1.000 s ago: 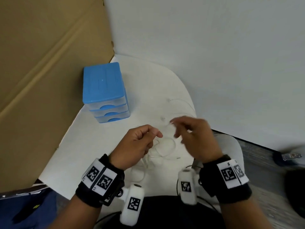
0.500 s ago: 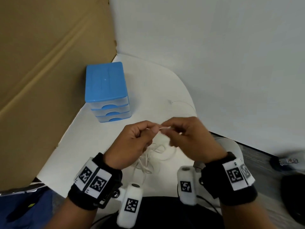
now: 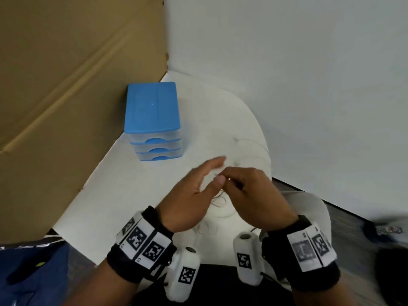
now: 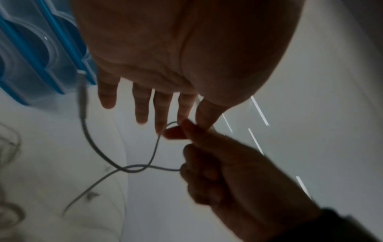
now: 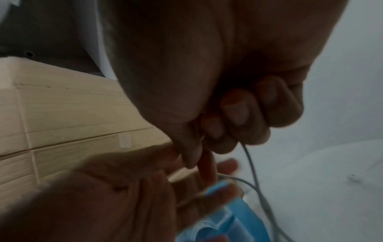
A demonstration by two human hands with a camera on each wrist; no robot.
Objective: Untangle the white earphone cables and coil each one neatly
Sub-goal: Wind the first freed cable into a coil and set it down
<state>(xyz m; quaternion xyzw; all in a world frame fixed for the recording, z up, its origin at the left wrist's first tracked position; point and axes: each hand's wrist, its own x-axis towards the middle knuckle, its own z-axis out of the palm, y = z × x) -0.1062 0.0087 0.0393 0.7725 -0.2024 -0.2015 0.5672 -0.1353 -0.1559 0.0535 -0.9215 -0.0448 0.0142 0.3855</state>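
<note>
Head view: right hand [image 3: 254,195] pinches the earphone cable [image 4: 153,153]; left hand [image 3: 189,195], fingers straight, touches it near the drawers [image 3: 153,120].

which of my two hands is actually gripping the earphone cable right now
The right hand: its curled fingers pinch the white earphone cable, which loops out below them. The left hand has its fingers spread straight and grips nothing.

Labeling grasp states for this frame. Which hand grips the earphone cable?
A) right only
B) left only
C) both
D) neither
A: the right hand has its fingers curled and pinches the cable, while the left hand is spread, fingers straight, gripping nothing.
</note>
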